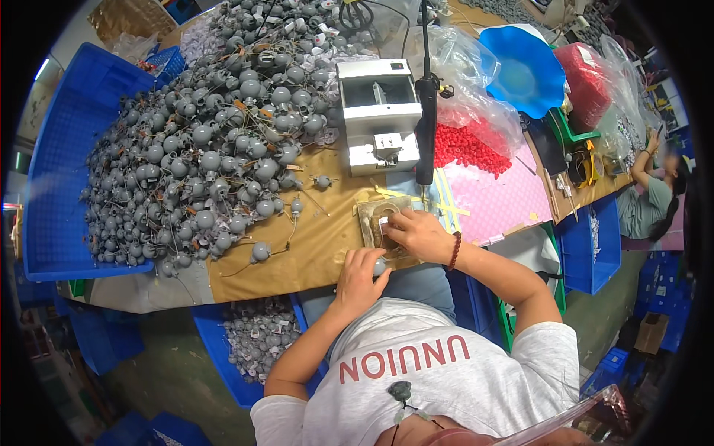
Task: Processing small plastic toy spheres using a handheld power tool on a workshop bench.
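Observation:
At the table's near edge, my left hand [360,282] has its fingers curled around a small grey ball-shaped part [380,266], which shows only partly between thumb and fingers. My right hand [421,235] is bent over a flat, worn square block [367,215], its thumb and fingertips pinched together. A small white piece [383,221] shows at those fingertips; the rest of what they hold is hidden. Just beyond my right hand hangs a black electric screwdriver [426,126], tip down. A white screw feeder [381,119] stands beside it.
A large heap of grey ball-shaped parts with wires [201,156] covers the left, against a blue crate [63,171]. Small red parts [472,145] lie on a pink sheet [506,197] at right, near a blue scalloped bowl [524,70]. Another person [654,189] sits far right.

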{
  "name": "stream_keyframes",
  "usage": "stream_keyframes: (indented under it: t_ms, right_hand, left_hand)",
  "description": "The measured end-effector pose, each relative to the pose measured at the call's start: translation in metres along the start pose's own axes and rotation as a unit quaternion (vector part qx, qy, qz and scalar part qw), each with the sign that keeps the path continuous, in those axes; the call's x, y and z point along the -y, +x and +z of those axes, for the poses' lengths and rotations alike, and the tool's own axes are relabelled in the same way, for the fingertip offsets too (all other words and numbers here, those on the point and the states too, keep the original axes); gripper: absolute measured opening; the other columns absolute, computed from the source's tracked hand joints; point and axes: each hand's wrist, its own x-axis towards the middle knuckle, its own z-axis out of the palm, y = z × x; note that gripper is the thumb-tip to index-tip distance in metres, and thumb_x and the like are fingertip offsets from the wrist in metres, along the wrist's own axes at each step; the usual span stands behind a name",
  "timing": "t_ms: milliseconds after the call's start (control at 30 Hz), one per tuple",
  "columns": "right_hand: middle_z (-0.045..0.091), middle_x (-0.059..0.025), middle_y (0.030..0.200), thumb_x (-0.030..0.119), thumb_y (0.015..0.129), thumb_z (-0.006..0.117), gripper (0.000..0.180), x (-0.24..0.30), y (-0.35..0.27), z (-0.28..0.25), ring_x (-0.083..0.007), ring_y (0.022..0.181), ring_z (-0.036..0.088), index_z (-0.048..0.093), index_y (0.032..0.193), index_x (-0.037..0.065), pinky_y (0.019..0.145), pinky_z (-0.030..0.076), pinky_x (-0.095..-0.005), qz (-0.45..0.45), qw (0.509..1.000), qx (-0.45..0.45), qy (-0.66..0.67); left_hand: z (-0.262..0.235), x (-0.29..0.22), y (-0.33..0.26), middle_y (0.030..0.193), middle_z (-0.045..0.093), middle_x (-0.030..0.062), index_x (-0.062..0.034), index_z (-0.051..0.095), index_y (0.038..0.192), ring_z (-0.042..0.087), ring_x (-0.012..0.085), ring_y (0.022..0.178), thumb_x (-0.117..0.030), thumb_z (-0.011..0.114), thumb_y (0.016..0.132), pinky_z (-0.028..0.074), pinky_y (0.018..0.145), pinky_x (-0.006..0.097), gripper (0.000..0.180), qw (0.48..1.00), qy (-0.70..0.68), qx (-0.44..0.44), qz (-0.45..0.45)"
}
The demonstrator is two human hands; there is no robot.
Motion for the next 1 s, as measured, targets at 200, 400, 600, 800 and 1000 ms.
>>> stream_keyframes:
  t_ms: [200, 400, 600, 800, 1000]
  right_hand:
    - [0.059, -0.0095, 0.110, 0.015, 0.082, 0.064, 0.041, 0.006, -0.013, 0.000, -0.0264, 0.097, 0.060, 0.068, 0.120, 0.001, 0.082, 0.052, -0.0382, -0.011, 0.998, 0.043, -0.038]
    - [0.065, -0.0116, 0.124, 0.006, 0.083, 0.069, 0.040, -0.006, -0.020, -0.015, -0.0314, 0.109, 0.061, 0.069, 0.123, 0.004, 0.092, 0.050, -0.0433, 0.063, 0.988, -0.039, 0.133]
    - [0.064, -0.0167, 0.131, 0.001, 0.086, 0.072, 0.042, -0.041, -0.058, -0.034, -0.0361, 0.124, 0.059, 0.062, 0.127, 0.004, 0.107, 0.047, -0.0432, 0.186, 0.945, -0.054, 0.262]
    - [0.063, -0.0170, 0.121, -0.004, 0.078, 0.071, 0.031, -0.045, -0.066, 0.013, -0.0359, 0.112, 0.061, 0.059, 0.106, 0.004, 0.098, 0.050, -0.0416, 0.190, 0.970, -0.056, 0.143]
    - [0.063, -0.0096, 0.118, -0.007, 0.085, 0.070, 0.026, -0.036, -0.037, 0.035, -0.0242, 0.103, 0.064, 0.060, 0.106, 0.004, 0.092, 0.052, -0.0337, 0.275, 0.818, -0.267, 0.429]
  left_hand:
    - [-0.005, 0.004, 0.010, 0.124, 0.060, 0.0138, -0.0070, 0.064, 0.128, 0.054, 0.0365, 0.117, -0.011, 0.074, 0.084, 0.041, 0.103, 0.050, 0.046, 0.993, 0.105, -0.054, -0.014]
    - [0.027, 0.012, 0.027, 0.133, 0.057, 0.0118, -0.0117, 0.064, 0.133, 0.051, 0.0339, 0.127, -0.014, 0.073, 0.084, 0.037, 0.107, 0.058, 0.050, 0.959, 0.265, -0.050, 0.084]
    - [0.031, 0.018, 0.031, 0.127, 0.060, 0.0121, -0.0114, 0.066, 0.130, 0.054, 0.0324, 0.126, -0.012, 0.072, 0.084, 0.036, 0.107, 0.058, 0.046, 0.960, 0.258, -0.052, 0.097]
    - [0.031, 0.021, 0.033, 0.124, 0.061, 0.0124, -0.0101, 0.067, 0.127, 0.055, 0.0314, 0.125, -0.008, 0.071, 0.084, 0.036, 0.107, 0.057, 0.043, 0.968, 0.222, -0.050, 0.103]
    - [0.027, 0.022, 0.032, 0.123, 0.061, 0.0119, -0.0098, 0.068, 0.125, 0.056, 0.0300, 0.125, -0.008, 0.070, 0.085, 0.037, 0.108, 0.055, 0.040, 0.971, 0.212, -0.045, 0.101]
